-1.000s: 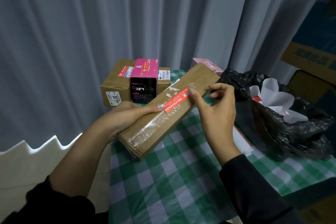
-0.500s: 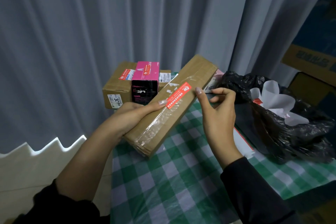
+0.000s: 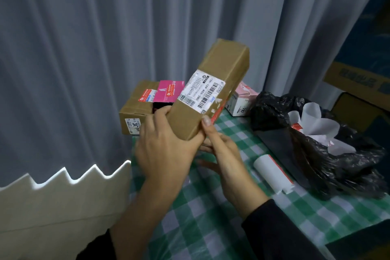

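- Item under handling: a long, narrow brown cardboard parcel, held in the air above the near-left part of the counter, which is covered in a green-and-white checked cloth. The parcel is tilted, with its far end raised toward the grey curtain.
- Its upward face carries a white printed shipping label with barcodes. A thin red sticker strip shows along the lower right edge.
- Left hand: closed firmly round the parcel's near end, fingers curled over the upper edge. It appears to carry the weight.
- Right hand: thumb laid straight up against the parcel's right edge beside the red strip, fingers extended loosely underneath. It steadies the parcel rather than clasping it.
- Judged step: the parcel is being rotated for inspection, probably to find a seam or tape end before opening. It remains sealed.
- Next move, as judged: the left hand must hold the parcel steady while a right fingernail lifts the edge of the strip or tape. A loose grip would let the raised end swing.
- Surroundings: a crumpled black plastic rubbish bag holding white paper on the right, a curled white paper backing beside it, and a squat brown cardboard carton and a bright pink box behind.
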